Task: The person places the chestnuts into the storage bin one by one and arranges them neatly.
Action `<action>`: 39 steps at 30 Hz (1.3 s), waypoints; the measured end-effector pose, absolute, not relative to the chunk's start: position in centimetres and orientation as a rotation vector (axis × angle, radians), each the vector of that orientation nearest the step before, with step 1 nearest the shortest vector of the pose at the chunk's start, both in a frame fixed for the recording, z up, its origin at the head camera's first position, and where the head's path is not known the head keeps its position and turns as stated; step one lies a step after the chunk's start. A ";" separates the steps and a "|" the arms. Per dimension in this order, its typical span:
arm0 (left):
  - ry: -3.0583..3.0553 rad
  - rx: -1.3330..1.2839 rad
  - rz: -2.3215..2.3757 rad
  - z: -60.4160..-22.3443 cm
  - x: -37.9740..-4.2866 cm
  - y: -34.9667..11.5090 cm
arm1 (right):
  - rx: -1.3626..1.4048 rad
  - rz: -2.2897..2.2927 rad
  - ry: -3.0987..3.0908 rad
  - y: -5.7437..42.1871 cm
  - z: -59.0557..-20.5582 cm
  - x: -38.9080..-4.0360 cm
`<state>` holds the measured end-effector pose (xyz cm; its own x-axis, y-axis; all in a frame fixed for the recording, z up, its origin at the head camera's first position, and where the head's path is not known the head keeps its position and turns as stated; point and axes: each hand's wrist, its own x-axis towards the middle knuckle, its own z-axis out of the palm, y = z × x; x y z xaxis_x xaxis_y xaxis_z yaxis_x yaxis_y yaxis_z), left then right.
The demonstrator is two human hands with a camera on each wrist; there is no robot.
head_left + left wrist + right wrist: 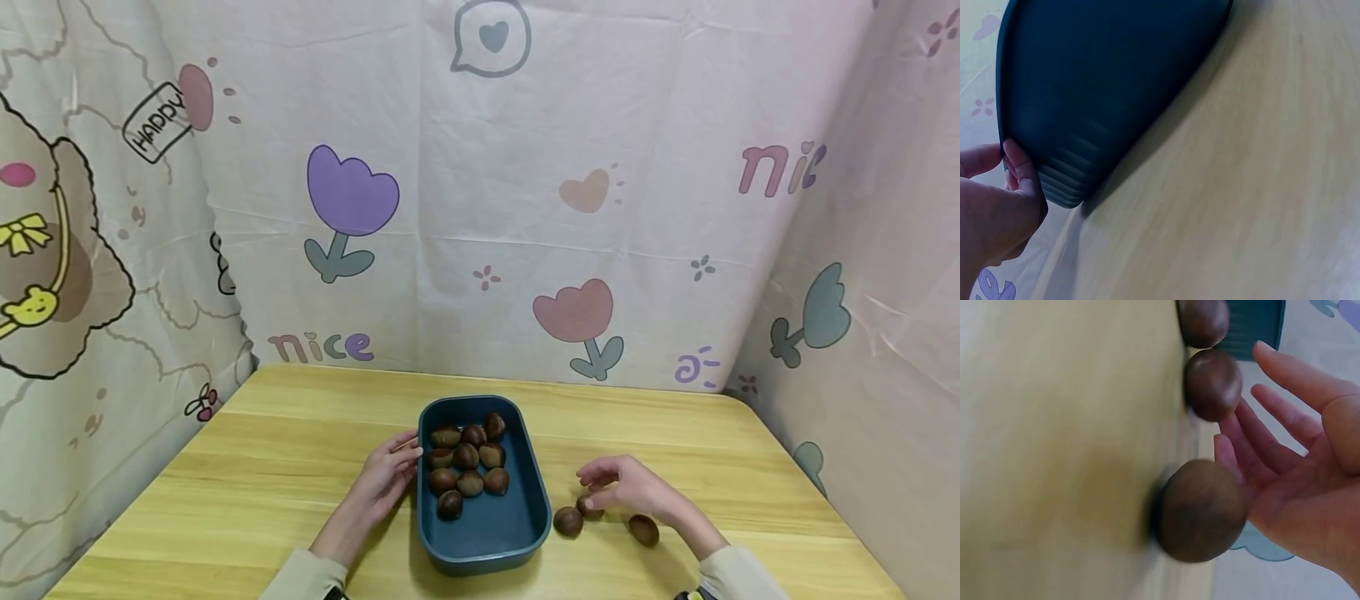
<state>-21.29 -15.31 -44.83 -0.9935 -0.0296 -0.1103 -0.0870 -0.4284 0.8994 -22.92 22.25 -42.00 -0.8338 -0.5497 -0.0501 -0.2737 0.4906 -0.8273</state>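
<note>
A dark blue rectangular tray (pixel 491 533) holds several brown chestnuts (pixel 466 456) toward its far end and left side. At its left wall, my left hand (pixel 386 475) pinches the rim between thumb and finger, as the left wrist view shows up close. My right hand (pixel 630 486) hovers over the chestnuts to the right of the tray, its fingers loosely spread and holding nothing. Below its fingertips lies one chestnut (pixel 1213 385), partly covered in the head view. Another chestnut (pixel 567 522) sits beside the tray's corner, and a third chestnut (pixel 643 530) lies under the wrist.
The wooden table (pixel 300 417) bears the tray and loose chestnuts. A printed cloth (pixel 480 167) hangs behind it and at both sides, close to the table's far edge (pixel 637 387).
</note>
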 end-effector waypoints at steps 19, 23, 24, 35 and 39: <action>1.653 -0.174 2.626 -44.8 -21.4 -15.3 | -0.741 -1.212 2.434 22.8 -43.9 -22.6; 1.658 -0.180 2.629 -44.8 -21.4 -15.2 | -0.754 -1.184 2.481 22.7 -43.9 -22.7; 1.658 -0.182 2.631 -44.8 -21.4 -15.2 | -0.752 -1.180 2.489 22.7 -43.9 -22.8; 1.641 -0.206 2.649 -45.0 -21.4 -15.1 | -0.671 -1.174 2.513 22.8 -43.6 -23.0; 1.647 -0.206 2.650 -45.0 -21.3 -15.2 | -0.660 -1.181 2.521 22.6 -43.3 -23.1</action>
